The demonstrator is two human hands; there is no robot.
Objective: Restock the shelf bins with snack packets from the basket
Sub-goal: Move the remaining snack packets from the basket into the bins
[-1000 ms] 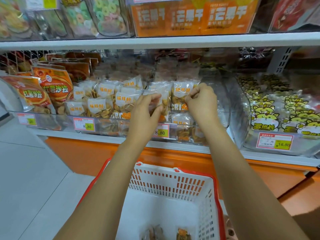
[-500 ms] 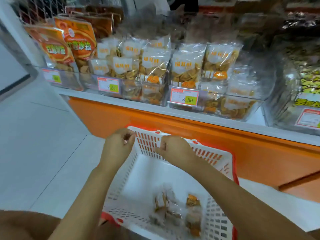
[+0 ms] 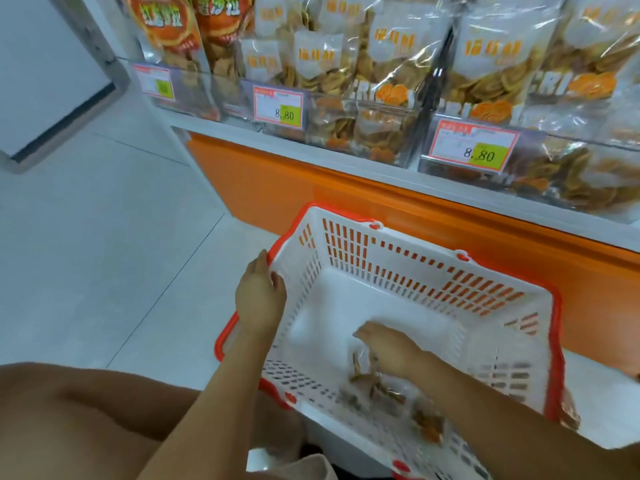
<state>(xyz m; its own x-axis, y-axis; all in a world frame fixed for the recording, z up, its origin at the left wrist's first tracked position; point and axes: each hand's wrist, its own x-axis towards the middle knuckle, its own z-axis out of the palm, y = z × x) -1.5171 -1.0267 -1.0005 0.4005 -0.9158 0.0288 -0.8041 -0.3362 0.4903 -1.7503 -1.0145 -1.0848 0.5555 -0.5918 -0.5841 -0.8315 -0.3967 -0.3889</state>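
The left hand (image 3: 261, 297) holds the near left corner of the basket (image 3: 381, 258). Its fingers are folded over the red rim and its thumb lies on the outer side. The right hand (image 3: 389, 348) is down inside the basket with its back turned up and its fingers (image 3: 363, 336) reaching toward the far left. It lies on top of the snack packets (image 3: 375, 388) and touches the uppermost one, but blur hides whether the fingers pinch the clear wrapper or only rest on it. The packets lie on the white basket floor against the near wall, directly under and just in front of that hand, and one more sits closer to the near right corner. The small heap stretches from below the palm toward that corner. The way each packet points is too smeared to read. The basket stands on the pale floor (image 3: 104, 254), just in front of the orange panel (image 3: 277, 188) below the shelf. Above it the shelf bins (image 3: 374, 133) are packed with upright packets of the same kind, and price tags (image 3: 278, 107) are fixed to the bin fronts.
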